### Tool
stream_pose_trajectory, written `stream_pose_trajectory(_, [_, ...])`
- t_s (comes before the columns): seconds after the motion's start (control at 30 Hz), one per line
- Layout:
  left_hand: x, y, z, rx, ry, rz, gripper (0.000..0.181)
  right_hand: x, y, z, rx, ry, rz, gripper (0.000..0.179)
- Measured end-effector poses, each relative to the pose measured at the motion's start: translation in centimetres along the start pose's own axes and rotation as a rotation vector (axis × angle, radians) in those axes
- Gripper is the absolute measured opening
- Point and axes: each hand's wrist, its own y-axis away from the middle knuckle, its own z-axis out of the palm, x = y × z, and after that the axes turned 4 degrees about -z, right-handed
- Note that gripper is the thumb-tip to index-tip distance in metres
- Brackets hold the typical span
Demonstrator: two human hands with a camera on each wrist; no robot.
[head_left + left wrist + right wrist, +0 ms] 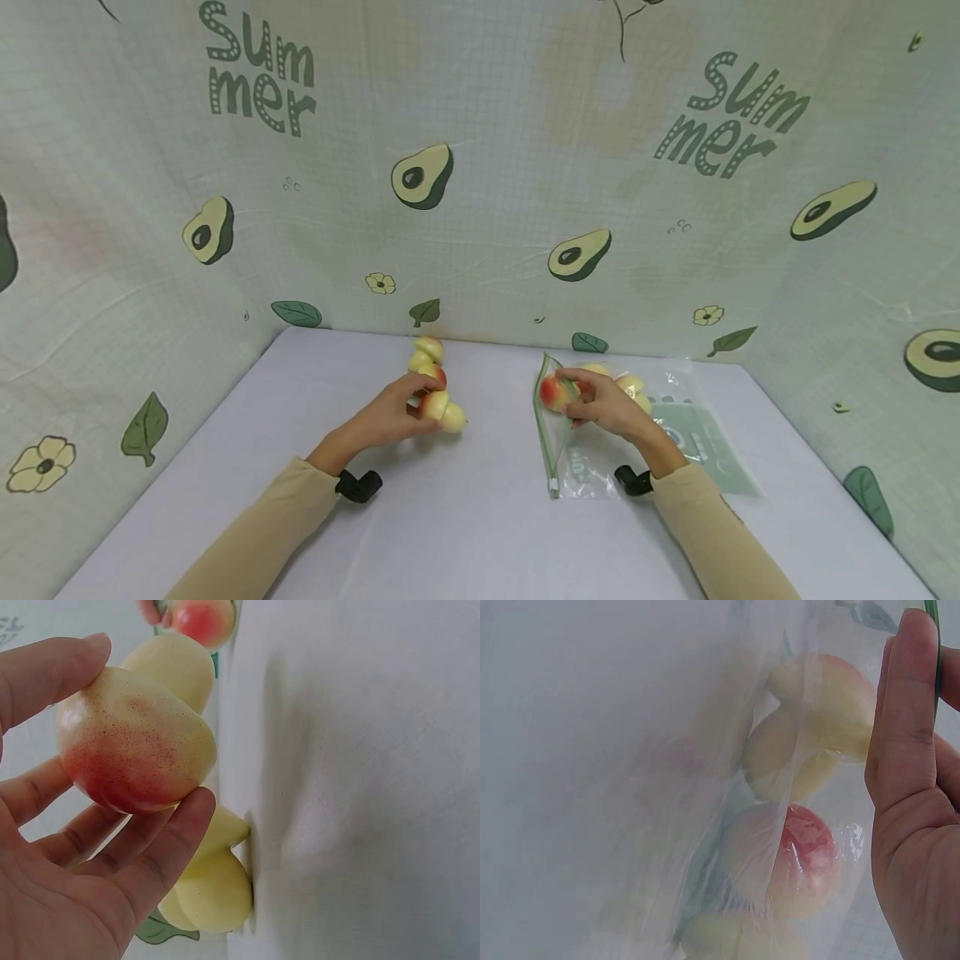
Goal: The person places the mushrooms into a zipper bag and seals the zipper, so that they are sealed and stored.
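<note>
My left hand (pixel 396 410) holds a yellow peach with a red blush (pixel 135 742), thumb on one side and fingertips on the other. A paler round fruit (pixel 176 664) shows just behind that peach; whether the two touch, I cannot tell. Further back on the table, several more peaches (pixel 429 350) lie in a cluster. To the right, my right hand (pixel 603 404) pinches the green-edged mouth of a clear zip bag (pixel 588 483). Several peaches (pixel 810 855) are seen through the bag's film, and a red-blushed one (pixel 553 393) sits near its mouth.
The bag lies on a white-covered table (pixel 465 525), its pale green printed part (pixel 693 433) toward the right. A cloth with avocado prints (pixel 422 177) hangs behind and at both sides. Black wrist cameras (pixel 360 487) sit on both wrists.
</note>
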Motion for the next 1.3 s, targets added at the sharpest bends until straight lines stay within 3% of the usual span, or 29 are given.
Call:
stream_pose_trajectory(0.4, [0.3,-0.6,0.8,-0.015,-0.034,0.002,0.05,-0.1,0.1,0.0,0.008,-0.012,-0.019,0.061])
stream_pose_trajectory(0.8, [0.8,-2.0,2.9,-0.071,-0.012,0.007,0.049,-0.1,0.0,0.3,0.01,0.005,-0.018,0.06])
stream_pose_trajectory(1.13, [1.3,-3.4,4.8,-0.058,-0.036,0.092,0.049,-0.1,0.0,0.0,0.022,0.004,-0.021,0.061])
stream_pose_trajectory(1.3, [2.1,-4.0,5.6,-0.054,-0.043,0.037,0.048,-0.1,-0.1,0.1,0.021,0.005,-0.018,0.062])
